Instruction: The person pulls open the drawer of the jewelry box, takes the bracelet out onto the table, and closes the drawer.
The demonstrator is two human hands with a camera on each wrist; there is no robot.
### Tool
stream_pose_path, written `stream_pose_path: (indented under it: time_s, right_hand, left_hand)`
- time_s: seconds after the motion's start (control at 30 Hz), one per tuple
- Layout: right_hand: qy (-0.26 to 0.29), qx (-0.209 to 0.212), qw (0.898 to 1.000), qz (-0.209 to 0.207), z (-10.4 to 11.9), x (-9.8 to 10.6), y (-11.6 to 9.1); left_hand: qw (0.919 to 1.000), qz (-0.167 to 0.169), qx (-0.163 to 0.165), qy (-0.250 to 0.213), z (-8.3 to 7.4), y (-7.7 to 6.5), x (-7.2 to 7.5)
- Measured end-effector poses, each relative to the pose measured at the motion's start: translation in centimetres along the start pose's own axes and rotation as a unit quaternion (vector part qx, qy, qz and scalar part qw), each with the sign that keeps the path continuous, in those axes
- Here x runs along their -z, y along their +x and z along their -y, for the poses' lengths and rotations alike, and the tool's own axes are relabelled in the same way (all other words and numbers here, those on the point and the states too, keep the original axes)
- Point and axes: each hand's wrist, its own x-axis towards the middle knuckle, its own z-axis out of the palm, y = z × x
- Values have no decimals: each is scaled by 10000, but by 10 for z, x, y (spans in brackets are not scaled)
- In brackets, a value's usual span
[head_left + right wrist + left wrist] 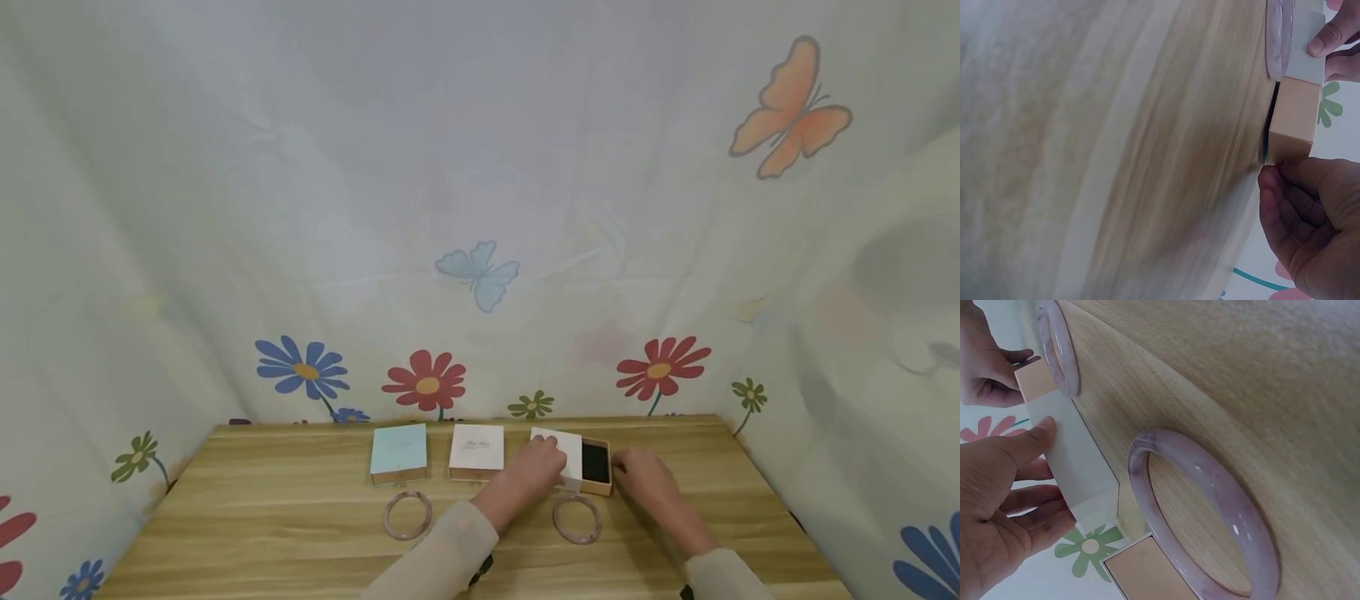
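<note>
My left hand (534,467) holds the white sleeve (1079,456) of a small gift box, thumb on its near side and fingers behind. Out of the sleeve's right end sticks an orange-tan drawer (1296,112) with a black inside (595,462). At the drawer's outer end is my right hand (647,479), its thumb and forefinger pinched together there; what small part lies between the fingertips is hidden. A pale purple bangle (557,518) lies on the table just in front of this box.
Left of it stand a white box (477,447) with print on its lid and a light blue box (399,450), both closed. Another bangle (386,517) lies before the blue box. A flowered curtain (480,167) hangs behind the wooden table (285,500).
</note>
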Motion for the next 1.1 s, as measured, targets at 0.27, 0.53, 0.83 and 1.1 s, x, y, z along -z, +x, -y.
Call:
stream_pose_path:
  time_s: [0.27,0.53,0.83,1.1]
  right_hand:
    - [54,-7,10000,-54,3,-2,1]
    - [-80,83,9999,-59,6,-6,3]
    - [-258,213,9992,-214,10,-7,3]
    - [-297,288,9987,-307,13,-10,3]
  left_hand:
    - [10000,-13,44,-42,-1,1,-1]
    - [9998,45,107,-134,-2,0,-1]
    - [10000,38,70,7,-2,1,-1]
    - [10000,-3,17,-47,-2,0,-1]
